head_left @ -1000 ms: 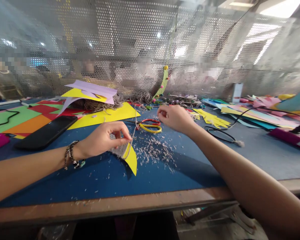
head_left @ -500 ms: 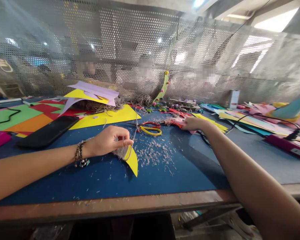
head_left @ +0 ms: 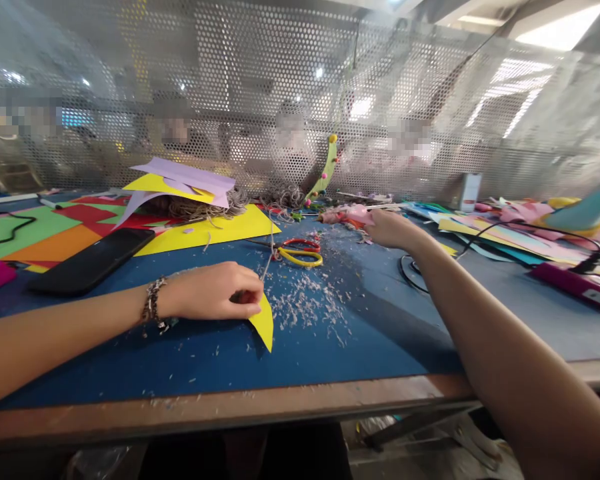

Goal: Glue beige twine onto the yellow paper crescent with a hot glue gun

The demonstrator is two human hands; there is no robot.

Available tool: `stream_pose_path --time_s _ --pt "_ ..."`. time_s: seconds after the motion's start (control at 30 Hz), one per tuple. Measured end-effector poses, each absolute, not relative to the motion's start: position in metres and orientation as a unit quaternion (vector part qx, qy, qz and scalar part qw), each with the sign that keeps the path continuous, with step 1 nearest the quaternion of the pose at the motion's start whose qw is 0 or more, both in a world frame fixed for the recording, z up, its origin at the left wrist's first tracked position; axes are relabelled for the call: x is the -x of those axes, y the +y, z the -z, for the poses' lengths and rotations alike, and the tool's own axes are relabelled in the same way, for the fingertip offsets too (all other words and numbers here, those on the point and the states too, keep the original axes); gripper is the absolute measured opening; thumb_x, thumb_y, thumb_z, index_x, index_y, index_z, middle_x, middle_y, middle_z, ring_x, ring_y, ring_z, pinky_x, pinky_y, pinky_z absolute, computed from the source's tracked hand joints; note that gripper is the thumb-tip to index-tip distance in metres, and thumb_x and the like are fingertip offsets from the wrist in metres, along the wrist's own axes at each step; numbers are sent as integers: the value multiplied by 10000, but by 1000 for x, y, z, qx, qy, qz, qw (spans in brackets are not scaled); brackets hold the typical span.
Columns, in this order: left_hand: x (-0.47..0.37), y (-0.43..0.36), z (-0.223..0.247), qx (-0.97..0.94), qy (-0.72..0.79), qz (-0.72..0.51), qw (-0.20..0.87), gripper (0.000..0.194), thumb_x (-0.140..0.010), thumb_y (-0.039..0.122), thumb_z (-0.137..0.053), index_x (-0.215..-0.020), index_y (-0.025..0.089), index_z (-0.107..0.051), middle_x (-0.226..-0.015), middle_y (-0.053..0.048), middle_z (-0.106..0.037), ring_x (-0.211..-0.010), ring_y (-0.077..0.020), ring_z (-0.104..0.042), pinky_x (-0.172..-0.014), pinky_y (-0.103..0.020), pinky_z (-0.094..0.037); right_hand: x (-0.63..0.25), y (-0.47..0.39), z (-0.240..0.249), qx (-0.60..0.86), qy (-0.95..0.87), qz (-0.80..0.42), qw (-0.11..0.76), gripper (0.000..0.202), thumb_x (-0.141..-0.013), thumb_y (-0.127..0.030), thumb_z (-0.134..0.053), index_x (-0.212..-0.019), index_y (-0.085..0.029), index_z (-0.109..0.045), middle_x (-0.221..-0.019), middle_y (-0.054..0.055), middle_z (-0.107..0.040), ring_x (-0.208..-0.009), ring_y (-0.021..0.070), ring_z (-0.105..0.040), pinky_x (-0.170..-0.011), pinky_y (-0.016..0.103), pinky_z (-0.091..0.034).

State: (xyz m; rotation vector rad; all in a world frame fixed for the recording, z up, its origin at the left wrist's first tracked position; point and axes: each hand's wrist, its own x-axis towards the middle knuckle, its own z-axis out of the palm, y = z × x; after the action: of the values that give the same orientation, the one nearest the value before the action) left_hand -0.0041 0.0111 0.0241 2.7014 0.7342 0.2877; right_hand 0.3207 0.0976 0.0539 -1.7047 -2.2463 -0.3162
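My left hand [head_left: 225, 292] rests low over the blue tabletop, thumb and fingers closed on a pointed yellow paper piece [head_left: 265, 327]. A strand of grey yarn [head_left: 266, 267] runs up from these fingers toward the scissors. The hand hides most of the paper and any yarn wound on it. Farther back, my right hand [head_left: 393, 230] is closed on a pink glue gun [head_left: 347, 215], whose darkened nozzle points left. Red-and-yellow-handled scissors [head_left: 300, 253] lie between the hands, beside scattered bits of cut yarn [head_left: 310, 303].
A black phone [head_left: 93, 261] and coloured paper sheets [head_left: 45, 233] lie at left. Behind them, a pile of yarn [head_left: 195, 207] sits under lilac and yellow paper. A decorated green crescent [head_left: 325, 172] hangs near the perforated screen. Black cable and a magenta power strip [head_left: 575, 285] are at right.
My left hand has lowered and its fingers have curled closer over the yellow piece, covering the yarn winding. My right hand has lifted the glue gun slightly up and back.
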Motion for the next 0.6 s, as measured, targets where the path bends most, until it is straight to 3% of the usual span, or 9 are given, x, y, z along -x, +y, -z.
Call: stream_pose_path --time_s 0.13,0.27,0.4,0.6 --pt "7 9 -21 -919 307 -146 201 215 -787 249 -499 -612 157 -414 -621 43 -457 -555 -77 -402 -518 -184 -317 -309 99 -51 653 -744 107 98 150 -710 -229 -428 -719 -144 -551 -653 116 -573 -567 181 -515 -490 284 -319" --pt "13 2 -17 -890 350 -187 225 84 -771 185 -480 -723 170 -413 -673 44 -465 -582 -77 -423 -526 -167 -358 -294 94 -55 660 -737 109 101 201 -736 -280 -403 -855 -157 -509 -765 123 -570 -629 200 -519 -505 300 -341" --pt "19 -2 -16 -875 367 -225 221 120 -807 187 -427 -919 190 -471 -773 23 -494 -679 -95 -484 -586 -182 -393 -279 87 -57 646 -751 80 111 210 -732 -374 -426 -823 -186 -441 -734 68 -527 -581 155 -467 -483 276 -316" --pt "34 -2 -10 -929 296 -184 120 211 -815 119 -406 -798 209 -596 -864 8 -562 -832 -119 -525 -784 -228 -381 -253 65 -59 572 -812 50 107 366 -709 -547 -461 -766 -192 -387 -688 6 -474 -556 104 -405 -488 248 -299"
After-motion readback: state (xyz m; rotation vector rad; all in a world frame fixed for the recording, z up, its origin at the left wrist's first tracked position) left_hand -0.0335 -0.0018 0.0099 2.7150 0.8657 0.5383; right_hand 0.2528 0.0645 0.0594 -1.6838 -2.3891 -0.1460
